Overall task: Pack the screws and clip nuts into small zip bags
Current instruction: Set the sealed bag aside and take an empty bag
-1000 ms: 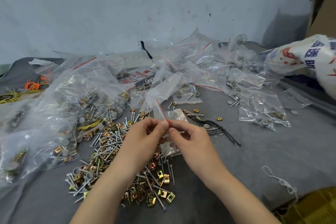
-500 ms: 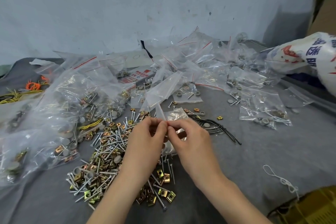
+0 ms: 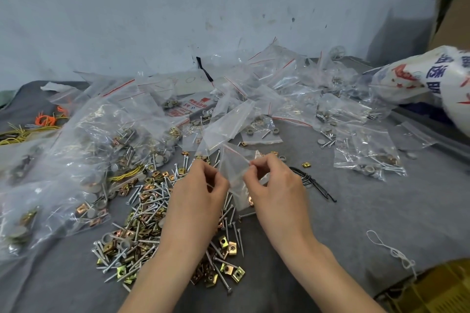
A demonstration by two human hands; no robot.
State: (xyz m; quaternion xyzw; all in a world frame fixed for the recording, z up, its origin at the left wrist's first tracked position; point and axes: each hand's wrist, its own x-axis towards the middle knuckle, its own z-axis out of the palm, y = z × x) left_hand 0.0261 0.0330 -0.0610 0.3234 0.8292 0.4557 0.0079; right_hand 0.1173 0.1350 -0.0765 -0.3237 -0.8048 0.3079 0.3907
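Observation:
A small clear zip bag (image 3: 235, 168) with a red seal line hangs between my hands above the grey table. My left hand (image 3: 201, 193) pinches its left edge and my right hand (image 3: 273, 187) pinches its right edge near the top. Something copper-coloured shows low in the bag by my right palm. Below and left of my hands lies a loose heap of silver screws (image 3: 150, 208) mixed with gold and copper clip nuts (image 3: 230, 248). My left forearm covers part of the heap.
Filled zip bags (image 3: 368, 157) lie at right, a big mound of bags (image 3: 76, 150) at left, empty bags (image 3: 269, 79) behind. A black wire tie (image 3: 312, 183) and white string (image 3: 391, 251) lie to the right. A printed white sack (image 3: 432, 76) and cardboard box (image 3: 452, 10) stand at far right.
My hands have drawn apart, from touching fingertips at the bag's seal to holding its two sides, and the bag now shows more fully between them.

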